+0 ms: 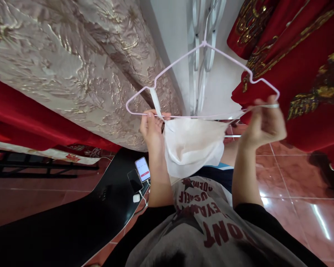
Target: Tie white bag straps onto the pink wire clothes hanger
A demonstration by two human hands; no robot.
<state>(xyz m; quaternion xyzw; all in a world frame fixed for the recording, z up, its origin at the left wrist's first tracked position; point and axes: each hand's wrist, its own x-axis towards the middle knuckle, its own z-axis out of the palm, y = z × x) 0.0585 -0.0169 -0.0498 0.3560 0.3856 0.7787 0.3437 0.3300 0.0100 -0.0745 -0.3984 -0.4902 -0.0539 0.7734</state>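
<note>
A pale pink hanger (179, 63) hangs by its hook in front of a grey wall. One strap of a white cloth garment (193, 146) loops over the hanger's left notch, and the garment droops below the bottom bar. My left hand (153, 126) is closed around the bar's left part beside that strap. My right hand (263, 124), slightly blurred, pinches the other strap near the hanger's right end and stretches it to the right.
Shiny beige fabric (100, 63) hangs at the left, and red embroidered fabric (297, 74) at the right. Two phones (142, 169) with cables lie on a black surface (108, 200) at lower left. White metal bars (196, 48) stand behind the hanger.
</note>
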